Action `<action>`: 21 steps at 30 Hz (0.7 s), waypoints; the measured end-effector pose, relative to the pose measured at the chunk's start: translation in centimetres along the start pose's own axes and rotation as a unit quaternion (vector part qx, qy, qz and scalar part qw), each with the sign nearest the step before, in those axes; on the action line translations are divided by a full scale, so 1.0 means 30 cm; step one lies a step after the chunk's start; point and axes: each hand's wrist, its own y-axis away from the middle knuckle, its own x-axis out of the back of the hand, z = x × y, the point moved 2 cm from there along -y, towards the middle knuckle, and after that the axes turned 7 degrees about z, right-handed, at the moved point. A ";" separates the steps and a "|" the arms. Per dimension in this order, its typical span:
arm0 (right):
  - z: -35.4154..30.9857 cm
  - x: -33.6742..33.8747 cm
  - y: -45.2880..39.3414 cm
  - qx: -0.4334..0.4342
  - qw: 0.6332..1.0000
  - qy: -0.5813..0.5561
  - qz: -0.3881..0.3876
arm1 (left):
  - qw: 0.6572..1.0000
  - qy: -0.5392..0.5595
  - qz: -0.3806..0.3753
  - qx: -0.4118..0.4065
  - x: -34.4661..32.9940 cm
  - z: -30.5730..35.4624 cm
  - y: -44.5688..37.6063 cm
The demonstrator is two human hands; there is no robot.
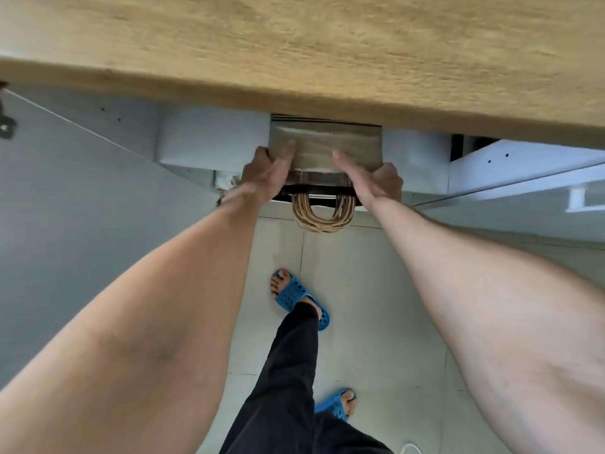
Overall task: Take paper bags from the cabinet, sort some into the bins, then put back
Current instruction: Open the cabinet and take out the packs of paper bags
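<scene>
A flat stack of brown paper bags (322, 145) with twisted paper handles (322, 214) lies half inside the cabinet opening under the wooden worktop (327, 60). My left hand (266, 173) grips the stack's left edge, thumb on top. At the right edge my right hand (370, 180) does the same, thumb laid across the top bag. The handles hang out toward me, over the floor. The far end of the stack is hidden beneath the worktop.
An open grey cabinet door (65, 208) swings out on the left, another door (523, 172) on the right. White bins (212, 139) flank the bags inside the cabinet. My feet in blue sandals (301, 298) stand on the tiled floor below.
</scene>
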 end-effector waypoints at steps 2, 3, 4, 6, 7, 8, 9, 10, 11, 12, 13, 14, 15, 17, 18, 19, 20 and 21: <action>0.096 0.010 0.054 0.008 1.000 -0.005 -0.007 | 0.999 -0.032 0.005 0.015 -0.039 -0.071 0.070; 0.135 0.016 0.093 0.012 1.000 -0.015 -0.006 | 0.999 -0.033 0.014 0.009 -0.051 -0.097 0.102; 0.167 0.017 0.116 0.014 0.999 -0.038 0.004 | 1.000 -0.013 0.015 0.018 -0.061 -0.124 0.126; 0.228 0.031 0.176 0.031 0.998 -0.059 0.018 | 0.999 0.029 0.036 0.004 -0.086 -0.187 0.196; 0.254 0.053 0.222 0.047 0.997 -0.057 0.020 | 0.998 0.035 0.048 -0.004 -0.098 -0.215 0.240; 0.286 0.073 0.258 0.060 0.997 -0.050 0.022 | 0.998 0.034 0.051 0.001 -0.110 -0.239 0.289; 0.312 0.095 0.297 0.067 0.997 -0.043 0.019 | 0.999 0.021 0.047 0.005 -0.122 -0.259 0.334; 0.347 0.128 0.341 0.070 0.997 -0.036 0.014 | 0.999 -0.005 0.042 0.007 -0.133 -0.277 0.392; 0.381 0.169 0.390 0.072 0.997 -0.032 0.013 | 0.999 -0.027 0.047 -0.002 -0.145 -0.293 0.448; 0.407 0.205 0.433 0.080 0.996 -0.030 0.013 | 0.998 -0.040 0.053 -0.007 -0.149 -0.306 0.509; 0.429 0.245 0.485 0.085 0.996 -0.026 0.016 | 0.997 -0.053 0.061 -0.016 -0.148 -0.313 0.574; 0.454 0.271 0.522 0.086 0.996 -0.029 0.018 | 0.996 -0.061 0.057 -0.024 -0.152 -0.324 0.627; 0.475 0.310 0.577 0.088 0.995 -0.027 0.023 | 0.996 -0.070 0.053 -0.030 -0.151 -0.328 0.699; 0.509 0.402 0.685 0.086 0.995 -0.025 0.032 | 0.996 -0.058 0.060 -0.022 -0.139 -0.331 0.834; 0.512 0.457 0.736 0.093 0.995 -0.022 0.042 | 0.997 -0.037 0.067 -0.029 -0.124 -0.317 0.901; 0.512 0.504 0.785 0.099 0.994 -0.018 0.049 | 0.995 -0.042 0.076 -0.046 -0.107 -0.298 0.968; 0.503 0.563 0.832 0.110 0.992 -0.016 0.060 | 0.993 -0.057 0.087 -0.061 -0.076 -0.263 1.045; 0.490 0.622 0.878 0.122 0.990 -0.012 0.068 | 0.991 -0.056 0.099 -0.068 -0.050 -0.231 1.111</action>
